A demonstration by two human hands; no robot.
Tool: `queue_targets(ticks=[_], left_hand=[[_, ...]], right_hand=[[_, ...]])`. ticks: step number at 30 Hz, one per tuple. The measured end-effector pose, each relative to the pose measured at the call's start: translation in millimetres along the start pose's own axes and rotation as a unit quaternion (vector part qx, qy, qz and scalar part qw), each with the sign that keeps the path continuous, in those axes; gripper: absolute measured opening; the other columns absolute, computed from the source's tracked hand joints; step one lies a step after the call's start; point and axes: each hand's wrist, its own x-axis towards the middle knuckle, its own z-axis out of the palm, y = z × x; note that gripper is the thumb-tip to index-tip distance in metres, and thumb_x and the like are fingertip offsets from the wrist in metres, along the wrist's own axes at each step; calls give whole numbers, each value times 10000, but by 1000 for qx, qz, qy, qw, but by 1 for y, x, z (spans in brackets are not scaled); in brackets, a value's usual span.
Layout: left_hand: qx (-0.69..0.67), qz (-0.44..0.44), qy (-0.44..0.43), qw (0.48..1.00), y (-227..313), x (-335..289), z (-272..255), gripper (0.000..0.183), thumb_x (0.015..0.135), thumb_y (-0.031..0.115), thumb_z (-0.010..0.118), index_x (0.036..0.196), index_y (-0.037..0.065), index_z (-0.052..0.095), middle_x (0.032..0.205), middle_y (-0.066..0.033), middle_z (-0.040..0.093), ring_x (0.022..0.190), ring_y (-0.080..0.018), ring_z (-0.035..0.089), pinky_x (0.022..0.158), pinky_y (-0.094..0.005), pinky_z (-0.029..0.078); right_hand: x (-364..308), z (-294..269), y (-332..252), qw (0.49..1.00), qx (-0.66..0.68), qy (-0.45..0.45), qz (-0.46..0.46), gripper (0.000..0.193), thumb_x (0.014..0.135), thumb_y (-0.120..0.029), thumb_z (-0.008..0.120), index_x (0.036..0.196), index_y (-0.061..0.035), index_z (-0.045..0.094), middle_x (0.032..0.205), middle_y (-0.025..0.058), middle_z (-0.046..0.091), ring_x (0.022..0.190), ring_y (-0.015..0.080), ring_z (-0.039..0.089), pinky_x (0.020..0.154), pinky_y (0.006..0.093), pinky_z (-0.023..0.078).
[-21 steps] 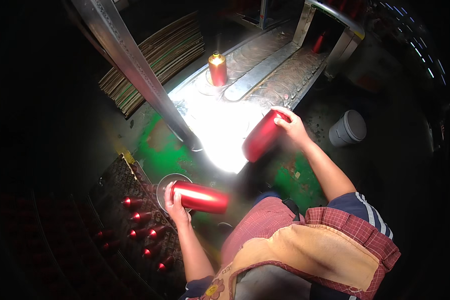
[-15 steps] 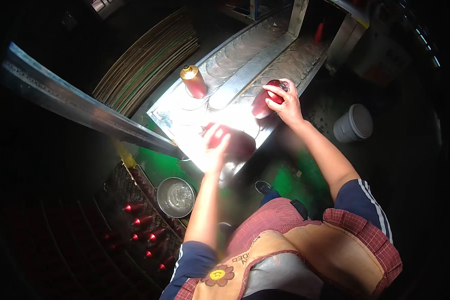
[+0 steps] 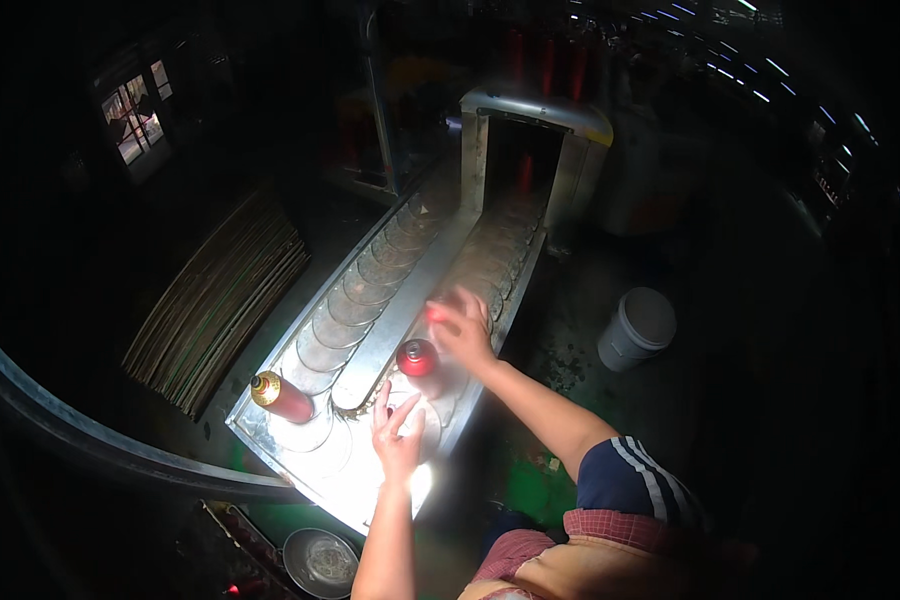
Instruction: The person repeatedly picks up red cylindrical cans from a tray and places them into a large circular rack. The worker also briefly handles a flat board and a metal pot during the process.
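Right hand (image 3: 462, 325) a blur over a red shape (image 3: 436, 314), grip impossible to tell; left hand (image 3: 398, 447), grip apart, near a glare-washed red bottle (image 3: 417, 362)!

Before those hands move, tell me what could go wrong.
The open left hand is right beside the standing red bottle, so a nudge might tip it. The gold-topped bottle stands near the left corner of the table and could fall if bumped. Glare washes out the table's near end, so a bottle might be misplaced there.
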Motion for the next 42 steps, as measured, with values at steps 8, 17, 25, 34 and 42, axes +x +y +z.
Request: queue_targets(ticks=[8,17,25,34,42], left_hand=[[-249,-417,181,855,14,-224,-68,155,876,-25,654,1019,-30,712,925,-71,699,774,-111,639,672,-231,521],[-170,-522,530,647,122,-335,1,230,936,143,653,1141,44,684,1029,-4,663,851,-62,579,699,-215,465],[-46,-534,707,460,177,-366,91,216,899,43,684,1113,41,719,1107,-52,666,990,-135,605,858,-253,490],[123,-401,654,630,182,-281,49,222,853,-40,701,1072,-6,713,949,-20,634,774,-76,595,693,-214,491],[-85,-399,557,724,183,-273,25,492,862,-50,700,1331,2,564,872,39,619,727,-35,540,693,-189,472]], right_hand=[[-135,-94,-65,917,307,-240,81,190,801,44,660,979,-15,689,1028,97,605,960,213,604,875,302,477],[-74,-153,-54,714,304,-628,-52,283,882,-25,667,1164,-36,652,1119,77,585,1000,154,565,871,267,473],[-97,-88,-64,624,245,-690,-274,453,756,-96,768,1195,-111,660,1286,109,583,1201,319,525,1036,411,426],[-139,-52,-138,633,339,-640,-272,331,792,-108,761,1116,-133,697,1042,49,660,894,232,655,768,345,540],[-143,-39,-200,636,241,-716,-156,699,782,-279,789,1402,-144,497,800,78,691,741,285,684,727,385,530]])
